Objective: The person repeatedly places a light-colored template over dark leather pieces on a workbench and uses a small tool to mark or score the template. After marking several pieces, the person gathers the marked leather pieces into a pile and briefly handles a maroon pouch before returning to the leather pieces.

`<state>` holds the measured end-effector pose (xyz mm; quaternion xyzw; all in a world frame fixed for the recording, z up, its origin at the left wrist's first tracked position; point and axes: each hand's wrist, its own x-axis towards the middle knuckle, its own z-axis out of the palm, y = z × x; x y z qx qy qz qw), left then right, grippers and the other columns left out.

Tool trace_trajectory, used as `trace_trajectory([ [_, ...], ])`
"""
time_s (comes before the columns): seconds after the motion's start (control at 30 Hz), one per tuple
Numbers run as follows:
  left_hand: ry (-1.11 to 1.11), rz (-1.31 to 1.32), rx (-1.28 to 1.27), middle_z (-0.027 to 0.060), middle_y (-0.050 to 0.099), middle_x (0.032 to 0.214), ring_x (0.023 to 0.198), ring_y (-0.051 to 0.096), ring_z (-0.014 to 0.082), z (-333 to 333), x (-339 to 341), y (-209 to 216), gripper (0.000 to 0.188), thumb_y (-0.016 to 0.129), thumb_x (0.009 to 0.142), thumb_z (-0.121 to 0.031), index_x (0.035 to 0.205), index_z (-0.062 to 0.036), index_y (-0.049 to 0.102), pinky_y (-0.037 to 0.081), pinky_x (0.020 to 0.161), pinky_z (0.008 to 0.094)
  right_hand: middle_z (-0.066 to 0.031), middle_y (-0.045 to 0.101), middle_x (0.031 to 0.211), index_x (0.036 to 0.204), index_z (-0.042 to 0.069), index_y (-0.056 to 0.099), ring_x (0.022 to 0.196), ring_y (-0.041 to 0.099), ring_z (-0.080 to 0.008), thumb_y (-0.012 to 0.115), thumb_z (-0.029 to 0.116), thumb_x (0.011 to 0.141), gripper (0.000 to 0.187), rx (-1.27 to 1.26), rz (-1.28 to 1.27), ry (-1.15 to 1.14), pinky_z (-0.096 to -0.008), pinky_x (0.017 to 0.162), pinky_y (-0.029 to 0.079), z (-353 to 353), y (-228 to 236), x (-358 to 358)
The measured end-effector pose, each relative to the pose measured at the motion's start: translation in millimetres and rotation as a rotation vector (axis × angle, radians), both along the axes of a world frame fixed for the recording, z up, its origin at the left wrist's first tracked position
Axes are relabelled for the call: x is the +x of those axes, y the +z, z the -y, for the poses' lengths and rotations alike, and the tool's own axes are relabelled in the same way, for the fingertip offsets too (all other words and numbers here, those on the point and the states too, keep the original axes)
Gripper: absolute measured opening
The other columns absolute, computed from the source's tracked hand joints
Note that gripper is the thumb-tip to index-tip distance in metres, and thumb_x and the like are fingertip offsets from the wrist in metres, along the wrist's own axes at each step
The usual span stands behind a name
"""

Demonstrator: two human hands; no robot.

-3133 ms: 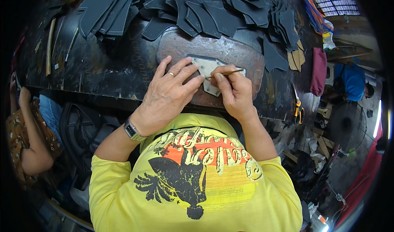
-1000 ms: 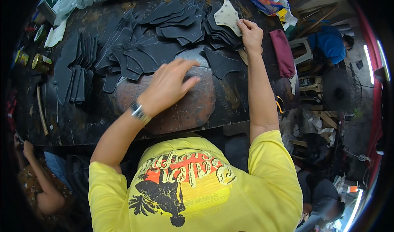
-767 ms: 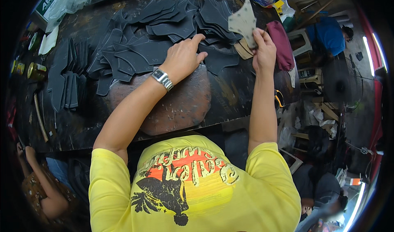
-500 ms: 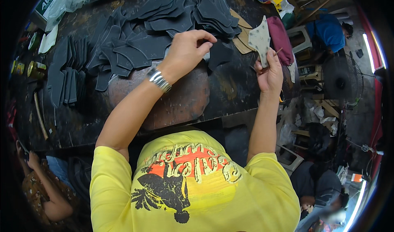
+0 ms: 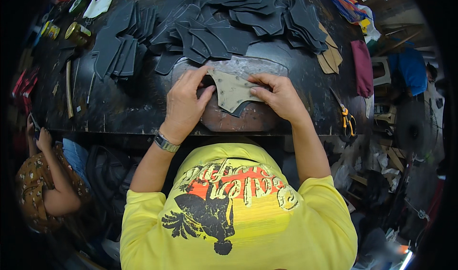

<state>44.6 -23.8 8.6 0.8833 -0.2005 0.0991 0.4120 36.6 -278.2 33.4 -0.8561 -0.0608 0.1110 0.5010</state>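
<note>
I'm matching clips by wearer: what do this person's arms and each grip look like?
The left grip and right grip are bare hands, ungloved. Short yellow sleeves leave the forearms uncovered. A watch with a dark face and metallic-looking band circles the left wrist.

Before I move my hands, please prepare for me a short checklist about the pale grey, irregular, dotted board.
1. Left hand touching the board: ok, at its upper left corner.
2. Right hand touching the board: ok, at its right end.
3. Dark, thin, flat piece fully covered by the board: not ok, an edge shows below.
4. Board lying fully flat: cannot tell from above.
5. Orange-and-black-handled metal scissors apart from both hands: ok, to the right.
</note>
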Motion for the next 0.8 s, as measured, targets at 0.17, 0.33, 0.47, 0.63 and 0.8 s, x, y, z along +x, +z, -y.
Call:
trace_trajectory([
  [0.17, 0.045, 0.031, -0.044, 0.0118, 0.064, 0.121, 0.106, 0.064, 0.0302, -0.1, -8.5, -1.8, 0.05, 0.078, 0.083, -0.003, 0.131, -0.0079, 0.066, 0.052, 0.094, 0.0419, -0.0127, 0.079, 0.103, 0.12, -0.004, 0.073, 0.091, 0.069, -0.0138, 0.077, 0.005, 0.088, 0.034, -0.088, 0.0, 0.055, -0.0302, 0.089, 0.055, 2.3, 2.0, 5.8],
  [0.33, -0.174, 0.193, 0.177, 0.0097, 0.064, 0.131, 0.13, 0.057, 0.0287, -2.1, -26.4, -5.9, 0.043, 0.073, 0.084, -0.001, 0.126, -0.0082, 0.07, 0.043, 0.107, 0.0464, -0.0126, 0.078, 0.097, 0.115, -0.005, 0.074, 0.088, 0.068, -0.0133, 0.079, 0.005, 0.084, 0.033, -0.179, -0.015, 0.076, -0.0305, 0.085, 0.055, 0.4, 7.0, 13.9],
  [0.47, -0.231, 0.111, 0.232, 0.0109, 0.06, 0.143, 0.139, 0.052, 0.0307, -1.4, -41.1, -9.2, 0.044, 0.068, 0.091, -0.006, 0.136, -0.0092, 0.067, 0.036, 0.116, 0.0522, -0.0103, 0.076, 0.092, 0.11, -0.004, 0.074, 0.082, 0.065, -0.0119, 0.08, 0.006, 0.083, 0.03, -0.214, -0.042, 0.051, -0.03, 0.077, 0.053, -2.5, 10.2, 18.0],
  [0.63, -0.239, 0.048, 0.226, 0.0101, 0.056, 0.15, 0.145, 0.046, 0.031, 0.4, -47.6, -10.1, 0.051, 0.074, 0.093, -0.023, 0.141, -0.0135, 0.064, 0.026, 0.121, 0.0585, -0.0079, 0.077, 0.091, 0.11, -0.002, 0.075, 0.08, 0.063, -0.01, 0.08, 0.008, 0.084, 0.028, -0.145, -0.063, -0.009, -0.0277, 0.073, 0.051, -1.6, 7.3, 13.0],
  [0.8, -0.232, 0.026, 0.238, 0.0092, 0.053, 0.154, 0.148, 0.043, 0.0313, 2.3, -47.0, -11.1, 0.056, 0.077, 0.091, -0.033, 0.143, -0.0174, 0.063, 0.024, 0.121, 0.0609, -0.0063, 0.077, 0.091, 0.109, -0.001, 0.076, 0.079, 0.063, -0.0091, 0.08, 0.009, 0.085, 0.026, -0.118, -0.045, -0.049, -0.0261, 0.072, 0.05, -2.2, 4.0, 8.3],
])
